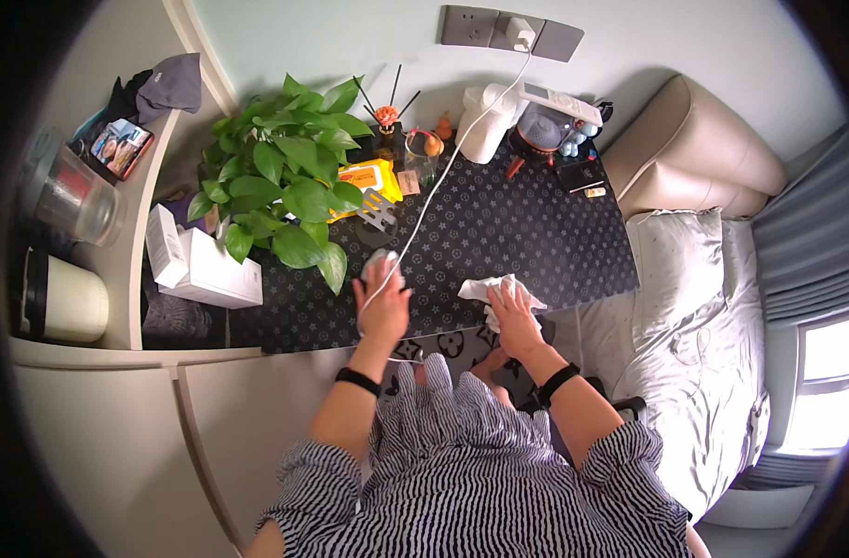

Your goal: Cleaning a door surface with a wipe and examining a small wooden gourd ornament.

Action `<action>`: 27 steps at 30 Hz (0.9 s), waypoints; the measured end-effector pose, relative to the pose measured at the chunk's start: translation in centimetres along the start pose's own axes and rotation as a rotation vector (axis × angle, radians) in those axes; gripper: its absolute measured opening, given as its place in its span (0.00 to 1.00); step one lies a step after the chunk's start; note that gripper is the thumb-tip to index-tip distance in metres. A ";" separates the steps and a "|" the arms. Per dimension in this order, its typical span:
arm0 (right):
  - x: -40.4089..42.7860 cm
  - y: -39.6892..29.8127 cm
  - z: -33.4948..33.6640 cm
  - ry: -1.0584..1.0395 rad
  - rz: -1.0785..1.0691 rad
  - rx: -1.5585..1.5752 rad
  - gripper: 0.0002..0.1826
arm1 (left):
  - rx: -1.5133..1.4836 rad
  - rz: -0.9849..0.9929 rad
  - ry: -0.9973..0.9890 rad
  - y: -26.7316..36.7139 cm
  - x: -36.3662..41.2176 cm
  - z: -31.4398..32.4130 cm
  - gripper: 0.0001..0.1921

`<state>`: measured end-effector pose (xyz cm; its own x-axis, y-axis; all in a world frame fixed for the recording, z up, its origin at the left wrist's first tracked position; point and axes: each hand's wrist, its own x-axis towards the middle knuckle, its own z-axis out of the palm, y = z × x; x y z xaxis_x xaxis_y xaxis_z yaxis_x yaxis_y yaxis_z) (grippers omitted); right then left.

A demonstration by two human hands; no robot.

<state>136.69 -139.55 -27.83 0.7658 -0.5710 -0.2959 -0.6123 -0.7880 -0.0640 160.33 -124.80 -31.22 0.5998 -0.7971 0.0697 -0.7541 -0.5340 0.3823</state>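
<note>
My right hand (515,321) presses palm down on a crumpled white tissue or wipe (481,289), close to the front edge of the table with a dark patterned cover (508,237). Further left, my left hand (384,307) lies over a small whitish thing (380,259); the fingers are blurred and hide most of it, so its kind is unclear. A white charging cable (435,185) runs down from the wall and crosses in front of my left hand. Both wrists wear black bands.
A leafy potted plant (278,174), yellow wipes pack (368,178), glass cup (421,162), reed diffuser (387,120), white cylindrical container (481,129) and remote control (560,103) stand behind. White boxes (215,268) are left, a bed (668,335) right. A charger (519,33) sits in the wall socket.
</note>
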 end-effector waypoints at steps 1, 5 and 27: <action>0.0 -0.1 -0.3 -0.009 0.006 0.000 0.46 | 0.030 -0.021 0.048 -1.5 -0.7 -0.2 0.37; -0.1 -0.1 -0.7 -0.002 0.000 0.051 0.45 | 0.065 -0.095 0.000 -3.5 -1.5 -0.6 0.36; 0.0 0.2 0.2 0.046 -0.006 0.058 0.47 | -0.024 0.072 -0.040 0.0 -1.3 -0.2 0.35</action>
<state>136.53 -139.65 -28.07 0.7767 -0.5774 -0.2516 -0.6172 -0.7774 -0.1213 159.63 -123.71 -31.14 0.5328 -0.8440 0.0616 -0.7881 -0.4683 0.3996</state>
